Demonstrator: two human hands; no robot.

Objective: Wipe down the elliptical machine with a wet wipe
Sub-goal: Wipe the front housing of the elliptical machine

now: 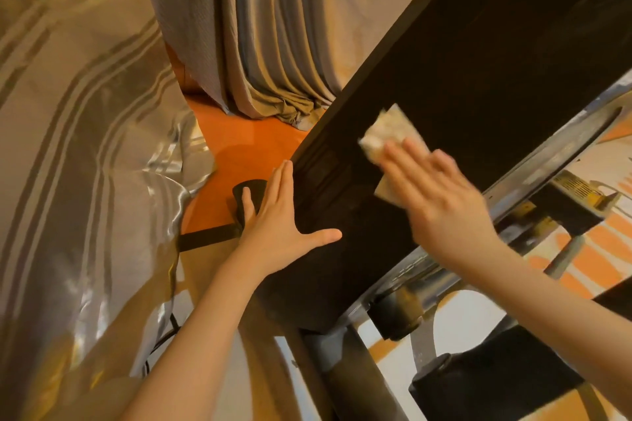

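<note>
Head view: wiping is under way on the dark panel [455,72] of the elliptical machine.
Wet wipe [390,138]: flat on the panel's face, near its lower edge.
Right hand [441,195]: fingers extended, pressing the wipe against the panel; blurred.
Left hand [277,219]: open, fingers straight, braced flat against the panel's left edge; holds nothing.
Done: cannot tell which areas are already clean.
Left, by judgement: silver rail [533,161] right of the panel and the frame below it.
Containers: none visible.
</note>
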